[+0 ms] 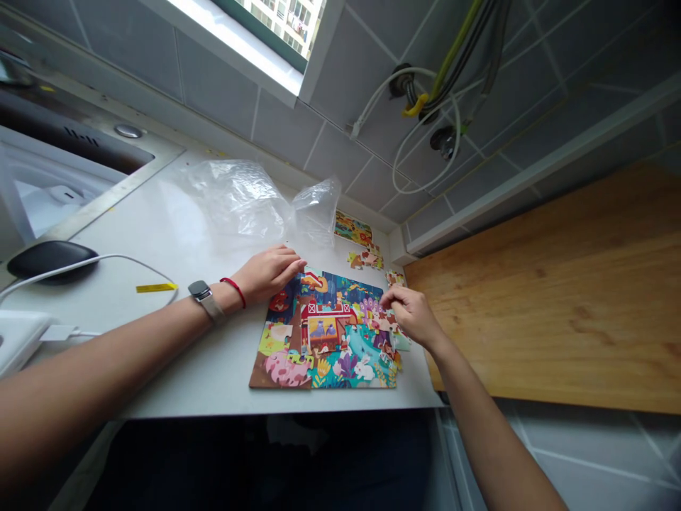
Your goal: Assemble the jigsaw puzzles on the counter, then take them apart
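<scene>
A colourful jigsaw puzzle (324,330) with a red barn, a pink pig and white rabbits lies on the white counter (213,376). My left hand (272,271) rests at its upper left corner, fingers stretched out and touching the edge. Over the right edge is my right hand (413,312), its fingers curled into a pinch. What is between those fingertips, if anything, is hidden. Loose puzzle pieces (366,258) lie beyond the upper right corner. More pieces (400,342) lie along the right edge, partly under my right hand.
Crumpled clear plastic (239,202) and a picture card (353,228) lie toward the wall. A wooden board (553,298) adjoins on the right. On the left are a black oval object (52,261), a white cable (133,258) and a sink (64,135). Cables (452,71) hang above.
</scene>
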Tool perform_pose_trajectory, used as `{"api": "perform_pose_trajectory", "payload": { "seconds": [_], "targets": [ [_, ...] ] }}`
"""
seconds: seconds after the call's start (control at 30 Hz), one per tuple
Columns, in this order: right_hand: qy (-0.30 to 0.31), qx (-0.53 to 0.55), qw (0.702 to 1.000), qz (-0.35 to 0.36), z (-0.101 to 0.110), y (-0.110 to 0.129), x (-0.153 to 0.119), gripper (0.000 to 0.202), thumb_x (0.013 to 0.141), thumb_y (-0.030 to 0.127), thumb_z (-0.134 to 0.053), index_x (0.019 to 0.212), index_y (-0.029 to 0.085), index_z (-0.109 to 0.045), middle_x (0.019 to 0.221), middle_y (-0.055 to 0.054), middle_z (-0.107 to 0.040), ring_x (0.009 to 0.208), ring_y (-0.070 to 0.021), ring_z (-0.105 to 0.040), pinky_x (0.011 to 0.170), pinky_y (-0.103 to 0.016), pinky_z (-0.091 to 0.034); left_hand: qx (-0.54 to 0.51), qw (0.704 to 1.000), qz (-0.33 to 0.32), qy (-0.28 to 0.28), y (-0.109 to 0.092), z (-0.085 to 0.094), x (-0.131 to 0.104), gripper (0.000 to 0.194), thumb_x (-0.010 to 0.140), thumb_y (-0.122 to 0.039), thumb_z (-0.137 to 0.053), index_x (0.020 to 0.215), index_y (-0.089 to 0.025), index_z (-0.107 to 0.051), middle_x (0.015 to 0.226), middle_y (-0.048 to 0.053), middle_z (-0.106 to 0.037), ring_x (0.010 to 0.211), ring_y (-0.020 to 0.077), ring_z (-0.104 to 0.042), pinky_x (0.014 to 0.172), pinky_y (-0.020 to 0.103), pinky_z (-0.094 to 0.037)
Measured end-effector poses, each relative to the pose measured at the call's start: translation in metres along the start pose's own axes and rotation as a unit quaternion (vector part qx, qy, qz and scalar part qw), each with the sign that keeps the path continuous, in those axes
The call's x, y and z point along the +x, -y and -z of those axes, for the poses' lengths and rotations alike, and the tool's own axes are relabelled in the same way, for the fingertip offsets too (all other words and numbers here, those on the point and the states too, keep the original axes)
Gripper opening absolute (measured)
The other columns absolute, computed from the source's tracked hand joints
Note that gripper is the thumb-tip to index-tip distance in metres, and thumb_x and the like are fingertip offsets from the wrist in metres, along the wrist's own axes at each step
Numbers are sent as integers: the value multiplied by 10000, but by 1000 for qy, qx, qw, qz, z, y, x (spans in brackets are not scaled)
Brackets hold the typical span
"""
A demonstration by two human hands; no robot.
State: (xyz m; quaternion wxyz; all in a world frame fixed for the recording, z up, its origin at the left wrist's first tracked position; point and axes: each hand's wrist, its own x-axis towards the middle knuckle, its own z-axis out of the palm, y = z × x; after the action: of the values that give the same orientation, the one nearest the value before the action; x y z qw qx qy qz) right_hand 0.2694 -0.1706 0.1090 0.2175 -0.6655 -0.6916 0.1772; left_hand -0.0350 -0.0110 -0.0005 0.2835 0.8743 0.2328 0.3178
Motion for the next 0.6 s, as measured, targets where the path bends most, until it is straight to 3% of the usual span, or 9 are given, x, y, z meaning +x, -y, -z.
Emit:
{"api": "perform_pose_trajectory", "payload": {
  "seconds": [0.13, 0.23, 0.33, 0.47, 0.6],
  "targets": [
    [94, -66, 992, 43, -24, 16, 26, 206, 944, 211, -586, 1056, 190, -757, 1059, -93, -747, 986, -227, -698, 889, -354, -527, 83, 996, -24, 26, 7, -7, -2, 426, 1052, -421, -414, 1034, -190, -771, 1172, 125, -725, 1163, 299, -609, 1050, 491, -483],
    [117, -81, 987, 79, -49, 22, 65, 338, 939, 259, -671, 1267, 185, -701, 1261, -132, -699, 1179, -256, -658, 1032, -395, -498, 106, 992, -21, 58, 12, -12, -5, 365, 1031, -388, -471, 1151, -223, -774, 1250, 100, -725, 1306, 339, -543, 1101, 530, -456],
    [142, -89, 981, 101, -74, 25, 102, 517, 878, 333, -787, 1356, 181, -660, 1385, -160, -641, 1305, -290, -593, 1112, -430, -456, 115, 989, -32, 86, 13, -15, -7, 357, 1025, -332, -484, 1247, -236, -747, 1330, 78, -708, 1363, 365, -502, 1111, 557, -448],
    [190, -105, 970, 113, -95, 24, 130, 589, 789, 342, -880, 1325, 186, -691, 1262, -142, -692, 1175, -290, -656, 1023, -413, -502, 131, 986, -44, 95, 12, -18, -8, 371, 1008, -279, -521, 1328, -309, -706, 1428, 55, -644, 1397, 361, -473, 1134, 560, -426],
    [194, -81, 974, 89, -98, 19, 132, 328, 829, 277, -844, 1139, 195, -772, 1001, -63, -724, 906, -202, -693, 857, -319, -525, 135, 987, -40, 78, 11, -19, -9, 383, 1028, -307, -506, 1371, -333, -675, 1398, 94, -632, 1377, 347, -489, 1121, 545, -434]
  ]
}}
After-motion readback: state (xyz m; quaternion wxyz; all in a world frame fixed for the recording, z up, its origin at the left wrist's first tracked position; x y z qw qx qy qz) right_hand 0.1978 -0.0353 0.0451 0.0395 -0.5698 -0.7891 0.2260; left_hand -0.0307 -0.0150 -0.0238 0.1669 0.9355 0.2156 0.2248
